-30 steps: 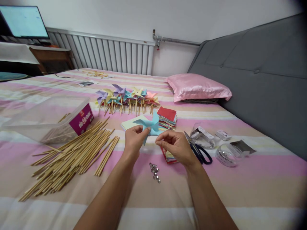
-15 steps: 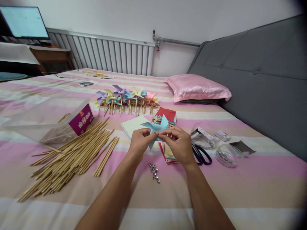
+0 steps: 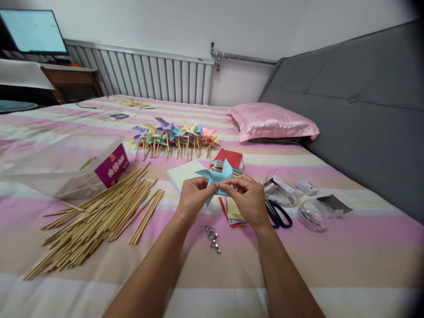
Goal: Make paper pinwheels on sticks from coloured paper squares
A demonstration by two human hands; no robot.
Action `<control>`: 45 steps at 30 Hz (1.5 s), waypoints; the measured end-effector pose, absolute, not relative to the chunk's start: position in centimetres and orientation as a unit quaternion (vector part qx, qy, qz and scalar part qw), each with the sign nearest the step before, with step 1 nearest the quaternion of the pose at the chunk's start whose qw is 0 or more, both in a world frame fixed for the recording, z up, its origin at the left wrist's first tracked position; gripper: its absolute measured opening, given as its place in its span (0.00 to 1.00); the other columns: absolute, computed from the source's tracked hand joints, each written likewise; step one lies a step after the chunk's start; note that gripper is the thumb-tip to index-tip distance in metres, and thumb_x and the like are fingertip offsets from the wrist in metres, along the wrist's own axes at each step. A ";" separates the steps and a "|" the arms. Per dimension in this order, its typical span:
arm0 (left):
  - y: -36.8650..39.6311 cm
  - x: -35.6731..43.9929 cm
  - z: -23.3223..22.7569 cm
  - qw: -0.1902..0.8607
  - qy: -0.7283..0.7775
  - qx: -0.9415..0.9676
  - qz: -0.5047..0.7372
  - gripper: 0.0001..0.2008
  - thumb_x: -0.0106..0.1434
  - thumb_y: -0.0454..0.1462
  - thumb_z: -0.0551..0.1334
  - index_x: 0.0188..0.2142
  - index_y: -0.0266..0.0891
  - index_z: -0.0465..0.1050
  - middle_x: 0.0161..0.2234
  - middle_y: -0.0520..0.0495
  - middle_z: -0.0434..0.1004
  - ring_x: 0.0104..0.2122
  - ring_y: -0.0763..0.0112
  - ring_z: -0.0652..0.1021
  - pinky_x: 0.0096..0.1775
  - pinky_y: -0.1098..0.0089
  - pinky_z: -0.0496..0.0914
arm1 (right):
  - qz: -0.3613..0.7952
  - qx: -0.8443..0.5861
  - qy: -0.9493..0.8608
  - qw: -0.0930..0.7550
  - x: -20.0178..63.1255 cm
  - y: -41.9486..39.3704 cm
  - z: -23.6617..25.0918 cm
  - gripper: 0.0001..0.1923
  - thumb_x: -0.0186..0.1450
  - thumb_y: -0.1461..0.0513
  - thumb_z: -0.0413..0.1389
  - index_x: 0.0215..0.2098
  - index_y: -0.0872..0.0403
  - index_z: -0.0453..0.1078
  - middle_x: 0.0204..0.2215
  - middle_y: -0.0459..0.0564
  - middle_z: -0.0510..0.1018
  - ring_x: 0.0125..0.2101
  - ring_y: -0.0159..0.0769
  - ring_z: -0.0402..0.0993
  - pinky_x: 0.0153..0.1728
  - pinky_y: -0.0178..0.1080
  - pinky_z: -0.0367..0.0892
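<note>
You are pinching the blue pinwheel (image 3: 216, 179) at its centre with both your left hand (image 3: 193, 195) and right hand (image 3: 249, 199), just above the pins (image 3: 213, 239), while finished pinwheels (image 3: 175, 132) lie beyond it and many sticks (image 3: 99, 214) remain unused.

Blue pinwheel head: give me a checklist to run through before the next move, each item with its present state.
1. Blue pinwheel head pinched by left hand and right hand: ok.
2. Blades folded to the centre: ok.
3. Small metal piece at the centre fully seated: cannot tell.
4. Wooden sticks lying beside the left hand: ok.
5. Loose metal pins on the bedsheet below the hands: ok.
6. Scissors apart from the right hand: ok.
</note>
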State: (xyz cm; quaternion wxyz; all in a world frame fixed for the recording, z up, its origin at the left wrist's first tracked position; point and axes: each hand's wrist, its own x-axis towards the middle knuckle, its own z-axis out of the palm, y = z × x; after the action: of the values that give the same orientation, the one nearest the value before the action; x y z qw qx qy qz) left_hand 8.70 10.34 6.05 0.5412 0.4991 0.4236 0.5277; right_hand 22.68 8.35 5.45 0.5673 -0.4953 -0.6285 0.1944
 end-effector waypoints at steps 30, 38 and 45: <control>10.2 8.8 6.2 0.510 0.413 0.533 0.535 0.11 0.44 0.40 0.69 0.16 0.35 0.71 0.14 0.56 0.64 0.17 0.80 0.62 0.20 0.76 0.54 | 0.400 -0.429 -0.556 0.589 22.3 8.7 5.1 0.25 0.57 0.57 0.61 0.51 0.53 0.63 0.47 0.54 0.75 0.48 0.40 0.70 0.46 0.42 0.66; 10.5 8.8 5.7 0.493 0.420 0.550 0.527 0.08 0.44 0.38 0.68 0.18 0.35 0.74 0.18 0.52 0.71 0.19 0.77 0.68 0.23 0.75 0.60 | 0.419 -0.431 -0.545 0.584 22.3 8.7 4.9 0.14 0.56 0.58 0.62 0.39 0.56 0.75 0.39 0.52 0.80 0.43 0.42 0.74 0.46 0.44 0.68; 10.6 8.7 5.3 0.461 0.427 0.579 0.520 0.06 0.47 0.36 0.66 0.20 0.35 0.74 0.18 0.52 0.72 0.20 0.76 0.69 0.24 0.75 0.61 | 0.436 -0.441 -0.526 0.582 22.4 8.8 4.7 0.14 0.53 0.57 0.63 0.37 0.56 0.76 0.37 0.52 0.81 0.40 0.43 0.75 0.43 0.44 0.69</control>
State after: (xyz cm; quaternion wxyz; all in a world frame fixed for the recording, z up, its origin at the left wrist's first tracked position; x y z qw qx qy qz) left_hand 8.71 10.60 5.29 0.4609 0.5786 0.4275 0.5197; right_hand 22.41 8.76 4.72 0.5815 -0.4412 -0.5263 0.4361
